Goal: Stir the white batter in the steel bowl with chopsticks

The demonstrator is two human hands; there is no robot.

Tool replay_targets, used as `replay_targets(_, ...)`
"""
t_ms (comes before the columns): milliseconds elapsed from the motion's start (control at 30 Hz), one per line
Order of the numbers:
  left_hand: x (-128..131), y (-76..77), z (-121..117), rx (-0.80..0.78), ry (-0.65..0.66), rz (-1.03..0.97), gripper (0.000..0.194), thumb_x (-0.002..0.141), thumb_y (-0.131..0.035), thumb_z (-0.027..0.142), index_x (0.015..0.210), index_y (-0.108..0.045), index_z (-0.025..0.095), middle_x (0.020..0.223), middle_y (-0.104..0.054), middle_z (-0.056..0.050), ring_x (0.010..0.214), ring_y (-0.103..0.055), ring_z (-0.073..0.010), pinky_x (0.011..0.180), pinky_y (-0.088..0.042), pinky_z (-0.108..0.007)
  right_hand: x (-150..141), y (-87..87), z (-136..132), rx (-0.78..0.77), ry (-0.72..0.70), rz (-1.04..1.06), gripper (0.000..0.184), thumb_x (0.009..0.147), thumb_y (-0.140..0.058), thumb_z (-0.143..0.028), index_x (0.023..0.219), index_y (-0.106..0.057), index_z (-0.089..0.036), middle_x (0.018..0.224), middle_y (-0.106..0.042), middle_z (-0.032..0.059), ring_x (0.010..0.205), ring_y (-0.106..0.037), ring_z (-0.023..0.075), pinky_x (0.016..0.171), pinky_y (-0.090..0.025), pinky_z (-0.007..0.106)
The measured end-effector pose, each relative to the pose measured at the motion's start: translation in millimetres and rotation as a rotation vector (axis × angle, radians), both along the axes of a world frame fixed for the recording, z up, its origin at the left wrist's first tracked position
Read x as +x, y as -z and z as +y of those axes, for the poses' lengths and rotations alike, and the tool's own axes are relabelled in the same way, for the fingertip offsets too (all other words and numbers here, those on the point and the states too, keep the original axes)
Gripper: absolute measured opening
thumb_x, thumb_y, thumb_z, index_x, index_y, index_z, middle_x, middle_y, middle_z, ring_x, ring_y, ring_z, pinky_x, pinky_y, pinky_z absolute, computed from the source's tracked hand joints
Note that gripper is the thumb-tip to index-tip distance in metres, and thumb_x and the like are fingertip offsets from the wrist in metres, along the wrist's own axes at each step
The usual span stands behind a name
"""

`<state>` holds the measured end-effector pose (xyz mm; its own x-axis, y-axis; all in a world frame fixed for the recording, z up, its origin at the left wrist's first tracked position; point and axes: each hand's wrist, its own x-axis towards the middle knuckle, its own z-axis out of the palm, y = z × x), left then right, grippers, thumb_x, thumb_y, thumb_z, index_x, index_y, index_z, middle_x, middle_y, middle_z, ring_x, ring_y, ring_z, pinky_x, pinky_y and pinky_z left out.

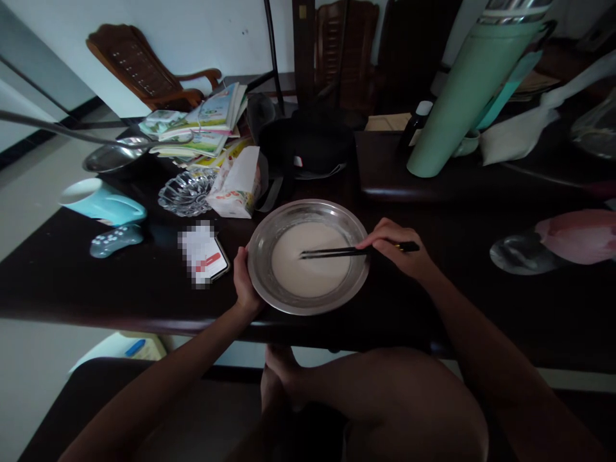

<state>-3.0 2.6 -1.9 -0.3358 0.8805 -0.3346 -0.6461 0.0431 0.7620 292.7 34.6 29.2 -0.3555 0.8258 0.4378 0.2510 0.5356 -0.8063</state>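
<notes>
A wide metal bowl (262, 282) stands near the front edge of the dark table, holding a smooth off-white batter (308, 276). My left hand (246, 282) grips the bowl's left side, thumb near the rim and the other fingers hidden beneath or behind it. Black chopsticks (332, 253) are pinched in my right hand (397, 247) at the bowl's right rim. Their tips reach to the middle of the batter, lying at a low slant. Left of the bowl lies a phone (209, 256), its screen lit and partly blurred out.
Left on the table (43, 282) are a game controller (116, 240), a light-blue mug (103, 202), a glass dish (185, 192) and a tissue pack (235, 183). A tall green thermos (474, 96) stands on a raised ledge at right. A pink-and-clear object (572, 237) lies far right.
</notes>
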Motion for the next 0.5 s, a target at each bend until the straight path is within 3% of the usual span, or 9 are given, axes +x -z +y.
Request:
replay_targets(133, 0.7, 0.9, 0.4, -0.022, -0.037, -0.005, 0.026, 0.074, -0.070, 0.045, 0.077, -0.068, 0.019, 0.067, -0.071, 0.000, 0.092, -0.071, -0.0264, 0.083, -0.057, -0.034, 2.5, 0.4, 1.2, -0.025, 0.097, 0.147, 0.031, 0.097, -0.051, -0.035, 0.081, -0.075, -0.025, 0.072, -0.071, 0.0013, 0.071, -0.063, 0.0166, 0.070, -0.048, 0.033)
replay_targets(200, 0.8, 0.9, 0.2, -0.017, -0.024, -0.001, 0.027, 0.074, -0.070, 0.046, 0.078, -0.068, 0.019, 0.067, -0.072, -0.001, 0.093, -0.071, -0.0270, 0.083, -0.057, -0.034, 2.1, 0.3, 0.9, -0.061, 0.041, 0.187, 0.032, 0.098, -0.050, -0.036, 0.081, -0.075, -0.025, 0.069, -0.071, 0.0011, 0.069, -0.064, 0.0168, 0.068, -0.049, 0.032)
replay_targets(300, 0.8, 0.4, -0.4, -0.020, -0.015, 0.011, 0.029, 0.075, -0.070, 0.047, 0.078, -0.069, 0.018, 0.066, -0.072, -0.001, 0.093, -0.071, -0.0269, 0.082, -0.057, -0.034, 0.3, -1.1, 0.0, -0.054, -0.037, 0.066, 0.027, 0.094, -0.055, -0.037, 0.083, -0.076, -0.025, 0.076, -0.072, 0.0021, 0.074, -0.063, 0.0173, 0.069, -0.049, 0.032)
replay_targets(367, 1.0, -0.2, -0.8, -0.021, -0.015, 0.006, 0.029, 0.074, -0.070, 0.047, 0.078, -0.070, 0.018, 0.065, -0.072, -0.001, 0.091, -0.071, -0.0265, 0.081, -0.057, -0.033, 0.8, -1.3, 0.4, -0.021, 0.013, 0.021, 0.025, 0.093, -0.057, -0.036, 0.083, -0.077, -0.025, 0.079, -0.071, 0.0026, 0.075, -0.063, 0.0174, 0.071, -0.049, 0.033)
replay_targets(500, 2.0, -2.1, -1.2, -0.025, -0.020, -0.018, 0.028, 0.073, -0.071, 0.045, 0.077, -0.070, 0.018, 0.068, -0.073, -0.002, 0.089, -0.072, -0.0259, 0.082, -0.058, -0.033, 3.8, 1.1, 2.2, -0.043, 0.110, 0.216, 0.034, 0.097, -0.050, -0.039, 0.079, -0.075, -0.025, 0.066, -0.069, 0.0014, 0.067, -0.063, 0.0171, 0.065, -0.048, 0.032)
